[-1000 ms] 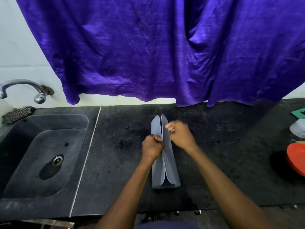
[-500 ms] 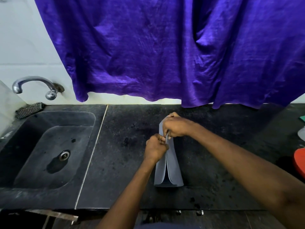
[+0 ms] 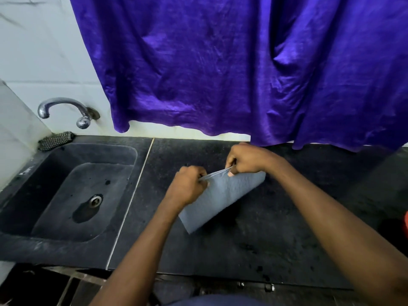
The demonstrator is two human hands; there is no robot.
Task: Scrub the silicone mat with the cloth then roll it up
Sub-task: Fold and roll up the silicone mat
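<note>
The grey silicone mat (image 3: 223,198) is folded double and hangs slanted just above the black counter (image 3: 276,228). Its lower left corner points down toward the counter's front. My left hand (image 3: 187,184) pinches the mat's top edge at the left. My right hand (image 3: 245,161) pinches the same edge farther back and to the right. Between the two hands the edge is stretched tight. No cloth for scrubbing shows near the mat.
A dark sink (image 3: 72,191) with a drain lies at the left, under a chrome tap (image 3: 66,109). A checked scrub pad (image 3: 56,140) rests at the sink's back corner. A purple curtain (image 3: 242,67) hangs behind the counter. A red object (image 3: 405,221) peeks in at the right edge.
The mat stood on its fold, pointing away from me. Both hands have lifted and turned it, so it now hangs slanted with its flat side facing me. My right hand moved back and right.
</note>
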